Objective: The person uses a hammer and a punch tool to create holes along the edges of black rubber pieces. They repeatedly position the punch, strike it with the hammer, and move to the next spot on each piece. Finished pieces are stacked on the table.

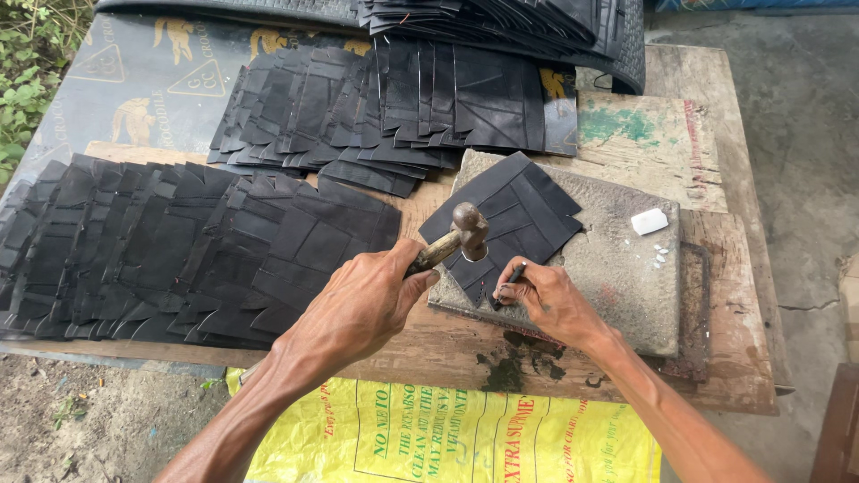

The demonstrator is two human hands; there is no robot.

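black rubber pcs (506,215), yellow sack (447,438)

Soft, even daylight, faint shadows, sharp focus, perhaps slight bending at edges.

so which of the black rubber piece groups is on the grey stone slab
The small fanned bunch of black rubber pieces under the hammer; the others lie on the wooden table.

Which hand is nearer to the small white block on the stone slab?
The right hand. It holds a punch on the slab, down-left of the white block. The left hand, gripping the hammer, sits farther left, off the slab.
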